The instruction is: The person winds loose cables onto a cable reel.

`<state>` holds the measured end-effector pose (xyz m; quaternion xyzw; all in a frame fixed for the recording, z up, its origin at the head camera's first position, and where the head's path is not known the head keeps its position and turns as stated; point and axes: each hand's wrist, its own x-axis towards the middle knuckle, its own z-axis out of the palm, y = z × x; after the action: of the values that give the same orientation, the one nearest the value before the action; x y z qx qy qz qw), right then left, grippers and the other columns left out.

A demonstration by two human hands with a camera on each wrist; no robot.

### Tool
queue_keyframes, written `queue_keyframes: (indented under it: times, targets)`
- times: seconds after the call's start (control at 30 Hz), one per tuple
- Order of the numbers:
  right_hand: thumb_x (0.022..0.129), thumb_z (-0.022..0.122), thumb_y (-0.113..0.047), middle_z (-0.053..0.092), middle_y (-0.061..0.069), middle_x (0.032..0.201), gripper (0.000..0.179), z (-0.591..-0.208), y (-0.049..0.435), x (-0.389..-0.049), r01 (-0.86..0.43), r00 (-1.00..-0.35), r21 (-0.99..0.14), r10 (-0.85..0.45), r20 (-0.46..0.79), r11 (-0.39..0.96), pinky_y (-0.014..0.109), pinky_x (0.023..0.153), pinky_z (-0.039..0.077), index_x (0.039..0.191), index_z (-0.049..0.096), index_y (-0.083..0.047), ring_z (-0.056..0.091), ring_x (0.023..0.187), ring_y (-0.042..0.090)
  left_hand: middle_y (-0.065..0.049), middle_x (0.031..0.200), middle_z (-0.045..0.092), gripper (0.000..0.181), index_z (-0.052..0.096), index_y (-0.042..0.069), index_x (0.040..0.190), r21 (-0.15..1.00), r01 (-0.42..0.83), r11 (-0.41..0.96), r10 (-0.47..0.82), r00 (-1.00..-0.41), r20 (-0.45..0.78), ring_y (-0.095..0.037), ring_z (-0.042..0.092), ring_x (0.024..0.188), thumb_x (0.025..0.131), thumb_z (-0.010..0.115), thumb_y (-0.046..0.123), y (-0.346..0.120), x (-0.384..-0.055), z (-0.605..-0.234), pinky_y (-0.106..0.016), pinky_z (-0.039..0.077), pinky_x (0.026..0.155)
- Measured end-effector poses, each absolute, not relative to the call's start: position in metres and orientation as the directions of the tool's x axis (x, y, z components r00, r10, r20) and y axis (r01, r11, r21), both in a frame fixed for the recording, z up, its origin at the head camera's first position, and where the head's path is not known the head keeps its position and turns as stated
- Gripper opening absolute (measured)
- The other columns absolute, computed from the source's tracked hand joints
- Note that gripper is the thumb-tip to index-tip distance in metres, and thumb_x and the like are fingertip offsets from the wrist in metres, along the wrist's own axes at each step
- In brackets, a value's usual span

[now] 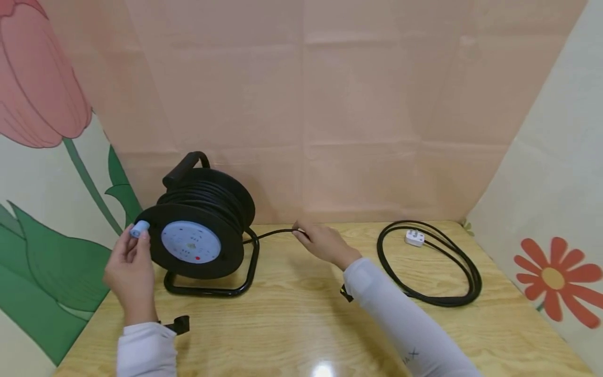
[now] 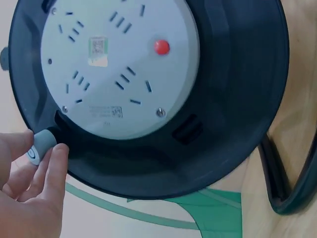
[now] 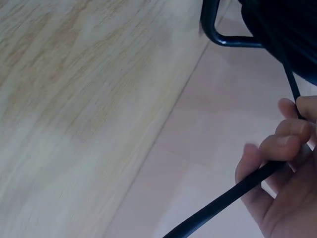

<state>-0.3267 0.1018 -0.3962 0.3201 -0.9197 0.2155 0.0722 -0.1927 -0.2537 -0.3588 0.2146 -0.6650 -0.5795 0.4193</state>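
- Reel (image 1: 204, 211) of black plastic, upright on the left part of the table (image 1: 282, 319), its front turned toward the person and a little to the right.
- Cable (image 1: 212, 192), black and wound in many turns between the reel's two round sides; one strand runs out to the right.
- Disc (image 1: 190, 241) on the front, pale, with groups of socket slots, a red button (image 1: 197, 258) and a small label.
- Handle (image 1: 181, 170) on top, thick and black; below, a stand (image 1: 207, 292) of bent black tube rests on the wood.
- Knob (image 1: 140, 229), pale and short, sticking out near the rim of the front.
- Left hand (image 1: 132, 269): raised at the reel's side, pinching the knob, thumb on one side and fingers on the other.
- Right hand (image 1: 325, 243): reaching forward across the table, knuckles up, gripping the outgoing strand, which passes through its curled fingers.
- Loops (image 1: 472, 290) of black cord on the right side of the table, with a white plug (image 1: 414, 237) lying inside them.
- Backdrop (image 1: 353, 104), pinkish and creased, behind the table; painted flowers on both sides.
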Motion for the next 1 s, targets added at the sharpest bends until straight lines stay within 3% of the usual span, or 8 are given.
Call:
queue_keyframes:
  times: [0.1,0.3,0.53,0.6,0.8,1.0]
  targets:
    - [0.098,0.047,-0.033,0.063,-0.009,0.092,0.018,-0.396,0.097,-0.325,-0.619,-0.785,-0.367,-0.557,0.271,0.695,0.034,0.068,0.050,0.109,0.057,-0.024,0.055,0.076,0.005,0.001,0.108,0.065,0.038,0.060,0.029,0.123,0.932,0.175,0.317,-0.766,-0.533,0.360,-0.007,0.060,0.092,0.086,0.062,0.038,-0.249,-0.193,-0.358,-0.011,0.049,0.079]
    - [0.097,0.045,-0.028,0.060,-0.005,0.081,0.019,-0.395,0.086,-0.324,-0.600,-0.798,-0.436,-0.535,0.277,0.670,0.030,0.057,0.047,0.103,0.059,-0.016,0.051,0.064,0.009,-0.001,0.109,0.067,0.036,0.060,0.032,0.122,0.903,0.239,0.358,-0.762,-0.484,0.430,-0.008,0.060,0.092,0.087,0.063,0.036,-0.241,-0.197,-0.357,-0.020,0.049,0.087]
    - [0.099,0.043,-0.035,0.063,-0.010,0.084,0.021,-0.396,0.078,-0.321,-0.661,-0.737,-0.234,-0.560,0.378,0.713,0.033,0.061,0.051,0.108,0.058,-0.024,0.054,0.069,0.004,-0.006,0.114,0.065,0.036,0.057,0.035,0.125,0.879,0.246,0.409,-0.741,-0.473,0.477,-0.008,0.059,0.097,0.089,0.060,0.034,-0.237,-0.199,-0.358,-0.021,0.049,0.088]
    - [0.098,0.043,-0.037,0.063,-0.012,0.084,0.020,-0.395,0.076,-0.319,-0.656,-0.740,-0.222,-0.559,0.374,0.721,0.034,0.059,0.051,0.107,0.058,-0.026,0.054,0.069,0.004,-0.006,0.115,0.065,0.036,0.057,0.035,0.125,0.874,0.241,0.423,-0.734,-0.475,0.486,-0.008,0.059,0.097,0.090,0.060,0.033,-0.236,-0.199,-0.358,-0.020,0.050,0.087]
    - [0.098,0.045,-0.038,0.061,-0.011,0.077,0.018,-0.394,0.070,-0.314,-0.656,-0.745,-0.259,-0.555,0.371,0.708,0.035,0.057,0.049,0.103,0.058,-0.026,0.053,0.065,0.007,-0.008,0.116,0.065,0.036,0.058,0.031,0.126,0.851,0.257,0.458,-0.712,-0.467,0.524,-0.007,0.059,0.098,0.091,0.060,0.027,-0.227,-0.195,-0.350,-0.019,0.050,0.086]
    - [0.098,0.045,-0.029,0.063,-0.009,0.087,0.020,-0.393,0.066,-0.310,-0.649,-0.760,-0.332,-0.559,0.332,0.685,0.031,0.060,0.050,0.109,0.058,-0.020,0.053,0.068,0.006,-0.008,0.114,0.066,0.036,0.059,0.029,0.125,0.824,0.279,0.494,-0.691,-0.450,0.566,-0.007,0.059,0.097,0.090,0.061,0.023,-0.223,-0.195,-0.348,-0.016,0.050,0.084]
